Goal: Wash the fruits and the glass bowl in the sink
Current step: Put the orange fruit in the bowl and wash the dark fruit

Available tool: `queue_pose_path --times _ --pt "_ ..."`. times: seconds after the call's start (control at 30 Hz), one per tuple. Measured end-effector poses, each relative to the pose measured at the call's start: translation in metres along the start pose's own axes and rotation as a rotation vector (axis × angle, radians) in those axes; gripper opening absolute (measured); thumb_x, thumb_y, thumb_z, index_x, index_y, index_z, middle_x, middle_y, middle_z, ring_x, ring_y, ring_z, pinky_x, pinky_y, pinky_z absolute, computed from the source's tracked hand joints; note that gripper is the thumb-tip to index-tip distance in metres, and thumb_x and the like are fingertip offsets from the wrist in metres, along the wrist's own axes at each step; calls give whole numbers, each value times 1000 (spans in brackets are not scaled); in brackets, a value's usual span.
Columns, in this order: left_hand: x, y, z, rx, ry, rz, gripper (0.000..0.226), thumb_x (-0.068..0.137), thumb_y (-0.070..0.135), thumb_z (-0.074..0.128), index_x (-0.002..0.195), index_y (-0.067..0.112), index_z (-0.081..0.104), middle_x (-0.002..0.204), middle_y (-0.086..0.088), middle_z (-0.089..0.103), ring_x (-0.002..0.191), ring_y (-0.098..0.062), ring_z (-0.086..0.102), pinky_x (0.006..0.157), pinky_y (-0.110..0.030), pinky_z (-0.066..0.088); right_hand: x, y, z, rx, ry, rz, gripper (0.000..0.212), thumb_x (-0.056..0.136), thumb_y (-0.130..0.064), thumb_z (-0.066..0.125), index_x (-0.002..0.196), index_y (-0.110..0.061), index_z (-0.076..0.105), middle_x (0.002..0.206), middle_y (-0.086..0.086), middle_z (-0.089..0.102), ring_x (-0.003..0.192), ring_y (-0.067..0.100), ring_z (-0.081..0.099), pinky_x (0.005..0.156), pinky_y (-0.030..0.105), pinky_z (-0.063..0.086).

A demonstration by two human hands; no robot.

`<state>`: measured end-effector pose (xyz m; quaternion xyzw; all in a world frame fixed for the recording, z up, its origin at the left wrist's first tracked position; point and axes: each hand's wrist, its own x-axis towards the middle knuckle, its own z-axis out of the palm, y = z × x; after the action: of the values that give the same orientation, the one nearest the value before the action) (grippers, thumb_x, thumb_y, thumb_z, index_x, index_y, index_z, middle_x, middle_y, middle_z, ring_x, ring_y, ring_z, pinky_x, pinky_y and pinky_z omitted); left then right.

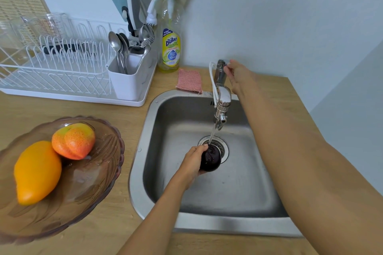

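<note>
**Rinsing the dark fruit under the tap, one hand on the handle**

We are holding a dark purple fruit [211, 159] low in the sink [238, 190], at the centre of the frame, directly over the drain strainer [224, 148]. Our left hand [191, 161] is wrapping its fingers around the fruit's left side, leaving the upper face exposed so the thin stream from the faucet [222, 101] is landing on it and running straight into the drain.

Our right hand [235, 75] is reaching to the upper centre of the frame, fingertips pinching the faucet handle [222, 62]. We judge this hand is regulating the flow while the other is presenting the fruit; whether it is opening or closing the tap we cannot tell.

The glass bowl [99, 182] is sitting on the wooden counter [128, 114] at lower left, beside the sink but outside it, keeping the mango [37, 172] and the peach-coloured fruit [73, 141] within reach. Droplets on the glass suggest these two are already wet.

A dish-soap bottle [169, 47] and a pink scrub cloth [189, 80] are standing by behind the basin, presumably for the bowl, which appears not yet washed. A dish rack [62, 68] is waiting at upper left.
</note>
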<state>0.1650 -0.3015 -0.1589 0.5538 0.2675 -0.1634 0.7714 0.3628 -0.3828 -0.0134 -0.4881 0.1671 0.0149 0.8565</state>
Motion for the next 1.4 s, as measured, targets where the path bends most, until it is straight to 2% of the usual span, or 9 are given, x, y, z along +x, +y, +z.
queue_pose_path --times 0.3,0.47,0.67,0.77,0.87,0.97,1.07,1.2,1.4 --pt "1 -2 -1 -8 -6 -6 33 94 32 50 120 13 55 124 -11 58 113 -25 58 88 -40 56 4 6 -2 33 65 68 27 81 9 65 108 12 61 81 14 62 68 16 64 61 24 60" --pt "0 -2 -1 0 -20 -6 34 95 32 49 123 13 54 125 -11 57 114 -25 57 89 -40 56 5 9 -8 -2 60 56 26 80 9 67 106 10 61 89 16 63 67 17 64 59 24 60" --pt "-1 -2 -1 13 -18 -12 34 95 32 50 121 12 55 124 -12 59 113 -25 58 87 -39 56 7 9 -14 -251 -9 -25 16 83 7 63 85 -8 65 89 8 65 73 13 64 54 15 54" --pt "-3 -2 0 16 -22 -11 34 94 33 51 121 12 54 123 -11 59 113 -25 58 90 -40 56 -9 9 -30 -395 -41 -123 16 83 -1 65 86 -17 66 74 2 62 60 9 57 50 15 48" --pt "-2 -3 -1 6 -29 16 32 93 35 53 118 14 58 123 -11 59 114 -25 58 95 -44 53 -37 20 -60 -555 -25 -175 13 87 -14 65 81 -26 66 76 -4 65 63 7 57 54 18 46" --pt "-4 -2 -2 -21 -33 48 29 92 36 57 113 16 63 122 -9 62 114 -23 59 96 -44 53 -72 41 -95 -694 -37 -133 7 90 -19 62 89 -20 69 78 -1 68 63 8 58 53 19 45" --pt "-7 -1 -2 -39 -28 69 30 92 38 57 112 17 64 121 -7 62 114 -23 59 91 -40 56 -106 64 -127 -858 -166 -40 19 96 -20 54 107 -14 68 89 6 67 64 9 57 53 17 44" --pt "-11 2 -3 -76 39 84 30 91 41 59 109 18 58 115 -6 61 110 -25 60 85 -40 58 -132 89 -151 -948 -299 54 26 102 -26 41 121 -25 59 106 4 63 82 12 61 69 22 49" --pt "-24 2 -9 8 19 98 36 93 42 55 117 15 55 119 -11 61 110 -27 61 81 -33 57 -150 103 -157 -778 -334 170 25 102 -24 44 124 -26 56 101 2 65 86 22 68 81 29 55"
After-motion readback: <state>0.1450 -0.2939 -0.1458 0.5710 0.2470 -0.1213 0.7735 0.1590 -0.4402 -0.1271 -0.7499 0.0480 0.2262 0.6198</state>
